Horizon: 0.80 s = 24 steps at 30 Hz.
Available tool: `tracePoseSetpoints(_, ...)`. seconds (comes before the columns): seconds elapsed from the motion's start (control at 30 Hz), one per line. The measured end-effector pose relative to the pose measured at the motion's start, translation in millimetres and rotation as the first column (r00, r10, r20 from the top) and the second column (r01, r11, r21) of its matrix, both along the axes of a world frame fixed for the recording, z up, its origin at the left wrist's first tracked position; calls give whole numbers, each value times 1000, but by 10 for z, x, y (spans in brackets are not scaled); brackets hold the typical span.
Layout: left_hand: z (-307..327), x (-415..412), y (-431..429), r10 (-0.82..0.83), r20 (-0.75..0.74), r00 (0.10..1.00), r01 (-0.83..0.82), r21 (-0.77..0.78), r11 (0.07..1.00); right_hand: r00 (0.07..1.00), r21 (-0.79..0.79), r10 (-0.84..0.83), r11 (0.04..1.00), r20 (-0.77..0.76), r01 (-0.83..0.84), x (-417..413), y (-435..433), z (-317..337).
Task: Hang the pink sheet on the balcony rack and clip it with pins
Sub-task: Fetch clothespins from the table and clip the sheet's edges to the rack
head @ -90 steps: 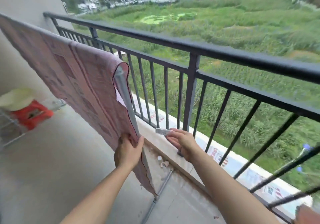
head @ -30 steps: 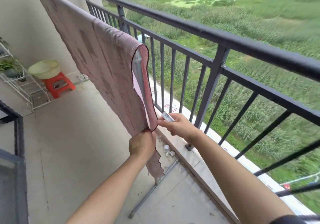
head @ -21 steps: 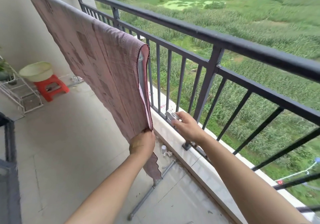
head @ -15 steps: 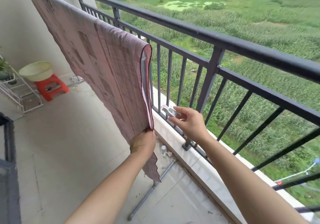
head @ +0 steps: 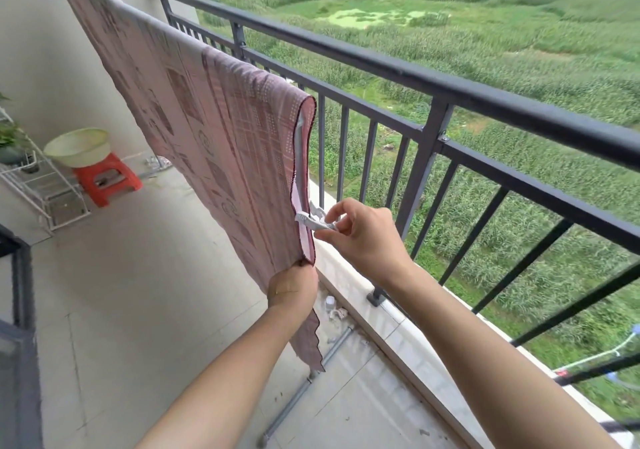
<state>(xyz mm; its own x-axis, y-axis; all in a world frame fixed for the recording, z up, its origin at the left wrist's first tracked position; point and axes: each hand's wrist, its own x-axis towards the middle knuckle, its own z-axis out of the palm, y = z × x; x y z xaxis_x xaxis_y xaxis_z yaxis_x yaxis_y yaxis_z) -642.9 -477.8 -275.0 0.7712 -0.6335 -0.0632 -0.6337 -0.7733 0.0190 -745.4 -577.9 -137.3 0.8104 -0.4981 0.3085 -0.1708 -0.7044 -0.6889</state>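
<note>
Balcony count: nine items of eight kinds.
One pink sheet [head: 207,129]; one drying rack [head: 304,382]; one white pin [head: 313,221]; two hands, left hand [head: 292,285] and right hand [head: 367,237]; one railing [head: 415,77] at two o'clock; at nine o'clock, one red stool [head: 107,181], one basin [head: 78,147], one wire shelf [head: 38,185].

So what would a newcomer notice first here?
The pink sheet draped over the rack fills the left and centre. At its near edge the right hand pinches a white pin, and the left hand grips the sheet just below. The dark balcony railing runs along the right.
</note>
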Motion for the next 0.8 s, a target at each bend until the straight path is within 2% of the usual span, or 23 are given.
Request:
tracePoseSetpoints(0.13, 0, -9, 25, -45, 47, 998, 45, 2, 999, 999, 13, -7, 1000, -45, 8, 5, 13, 36)
tracePoseSetpoints(0.3, -6, -7, -8, -55, 82, 995, 49, 73, 996, 997, -92, -11, 996, -75, 4, 43, 21, 119)
tracePoseSetpoints(0.43, -20, 11, -4, -63, 77, 995, 58, 59, 997, 994, -186, -5, 982, -112, -16, 104, 35, 230)
tracePoseSetpoints(0.6, -19, 4, -5, -61, 85, 994, 55, 66, 996, 996, -279, -7, 960, -91, -18, 75, 42, 245)
tracePoseSetpoints(0.8, -30, 30, 13, -62, 87, 994, 58, 57, 997, 998, -288, 20, 957, -54, -35, 60, 36, 185)
